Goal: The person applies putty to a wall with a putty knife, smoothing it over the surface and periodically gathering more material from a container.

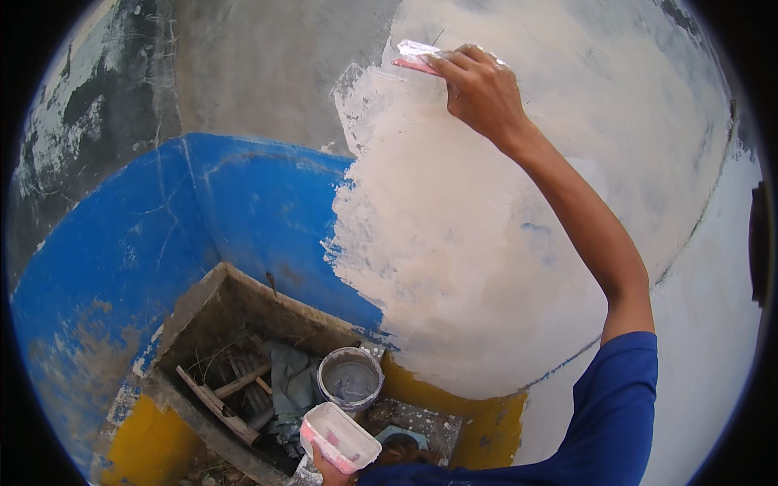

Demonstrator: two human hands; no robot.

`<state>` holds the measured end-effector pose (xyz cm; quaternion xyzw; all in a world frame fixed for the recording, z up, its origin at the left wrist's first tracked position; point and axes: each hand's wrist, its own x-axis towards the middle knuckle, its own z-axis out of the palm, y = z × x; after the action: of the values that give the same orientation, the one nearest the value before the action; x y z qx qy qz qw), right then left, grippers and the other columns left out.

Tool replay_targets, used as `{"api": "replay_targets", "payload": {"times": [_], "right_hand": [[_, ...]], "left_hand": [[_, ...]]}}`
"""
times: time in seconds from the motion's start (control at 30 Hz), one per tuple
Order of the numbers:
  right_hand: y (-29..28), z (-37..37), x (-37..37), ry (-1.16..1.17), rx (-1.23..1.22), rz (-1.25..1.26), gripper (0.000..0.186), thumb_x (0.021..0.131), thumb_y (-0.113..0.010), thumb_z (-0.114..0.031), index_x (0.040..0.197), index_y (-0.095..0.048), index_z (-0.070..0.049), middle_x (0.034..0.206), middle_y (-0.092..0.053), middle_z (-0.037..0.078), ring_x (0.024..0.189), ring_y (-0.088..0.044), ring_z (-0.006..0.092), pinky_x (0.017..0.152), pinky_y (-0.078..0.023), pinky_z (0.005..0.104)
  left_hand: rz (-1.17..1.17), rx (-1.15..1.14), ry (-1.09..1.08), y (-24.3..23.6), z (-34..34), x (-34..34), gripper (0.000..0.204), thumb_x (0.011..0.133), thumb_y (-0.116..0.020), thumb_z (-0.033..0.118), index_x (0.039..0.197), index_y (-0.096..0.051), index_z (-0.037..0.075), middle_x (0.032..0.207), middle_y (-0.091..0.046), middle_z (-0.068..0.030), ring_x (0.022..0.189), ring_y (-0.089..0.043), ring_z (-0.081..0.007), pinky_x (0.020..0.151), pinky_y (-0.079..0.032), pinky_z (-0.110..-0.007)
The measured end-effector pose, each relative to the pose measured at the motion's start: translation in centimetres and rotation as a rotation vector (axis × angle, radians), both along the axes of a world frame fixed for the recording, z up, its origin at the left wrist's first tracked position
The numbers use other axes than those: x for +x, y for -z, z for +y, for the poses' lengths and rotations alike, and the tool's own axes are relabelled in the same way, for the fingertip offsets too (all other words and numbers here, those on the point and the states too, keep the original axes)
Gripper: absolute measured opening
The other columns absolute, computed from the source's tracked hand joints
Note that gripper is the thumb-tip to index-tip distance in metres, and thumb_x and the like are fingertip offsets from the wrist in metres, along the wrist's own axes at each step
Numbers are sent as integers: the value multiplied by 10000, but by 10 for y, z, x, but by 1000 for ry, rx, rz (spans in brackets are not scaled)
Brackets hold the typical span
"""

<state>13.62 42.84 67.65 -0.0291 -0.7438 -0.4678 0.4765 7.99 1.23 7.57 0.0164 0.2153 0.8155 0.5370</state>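
Note:
My right hand (485,93) is raised high against the wall, fingers closed on a flat pink scraper (417,66) loaded with white paste. Its blade is near the ragged upper left border of the white coat (454,227), where bare grey wall (275,73) begins. Low down, my left hand (331,470) grips a pink rectangular tub (344,437) whose inside is smeared white. Something whitish and crumpled (306,474) shows beside that hand; I cannot make out what it is.
A round bucket (351,378) holding greyish liquid stands just beyond the tub. Left of it, a concrete trough (194,312) contains wood pieces (217,402) and a dark cloth (292,385). Blue paint (267,211) covers the lower wall, with yellow (154,437) beneath.

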Motion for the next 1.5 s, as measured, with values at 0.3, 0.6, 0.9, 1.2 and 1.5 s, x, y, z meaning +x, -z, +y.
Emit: {"api": "replay_targets", "payload": {"times": [0.3, 0.6, 0.9, 1.2, 1.5], "right_hand": [[-16, 24, -3, 215, 142, -25, 322, 705, -616, -2, 1013, -697, -47, 913, -691, 77, 894, -661, 257, 729, -565, 385], [22, -1, -15, 10, 71, -11, 349, 709, -635, -1, 1025, -710, -131, 986, -682, 17, 944, -641, 219, 767, -548, 375], [95, 5, -6, 129, -184, -164, 368, 735, -626, 16, 1081, -703, -87, 1094, -621, 60, 1011, -616, 256, 815, -532, 467], [-80, 15, 22, 220, 118, 263, 318, 711, -668, -25, 1019, -695, -100, 992, -678, 45, 939, -646, 244, 716, -553, 390], [89, 2, -35, 144, -147, -173, 388, 685, -629, 30, 1068, -680, -7, 1009, -648, 122, 1031, -634, 289, 849, -548, 415]], "left_hand": [[-12, 25, 2, 29, 3, -8, 799, 909, -416, 681, 1534, -227, 219, 1521, -331, -103, 1355, -370, -405, 1042, -330, -679], [20, -19, -38, 7, 12, 0, 773, 929, -418, 651, 1527, -246, 193, 1495, -360, -104, 1343, -392, -377, 1059, -349, -622], [-7, -8, -74, 11, 11, -7, 748, 936, -424, 632, 1515, -279, 182, 1480, -383, -104, 1325, -419, -375, 1057, -374, -604], [-106, -79, -54, 21, 9, -6, 807, 904, -488, 649, 1521, -280, 173, 1486, -387, -127, 1335, -396, -401, 1038, -385, -629], [-333, -210, -94, 68, -4, 1, 833, 892, -509, 662, 1525, -281, 171, 1492, -386, -139, 1354, -360, -419, 1037, -367, -659]]}}
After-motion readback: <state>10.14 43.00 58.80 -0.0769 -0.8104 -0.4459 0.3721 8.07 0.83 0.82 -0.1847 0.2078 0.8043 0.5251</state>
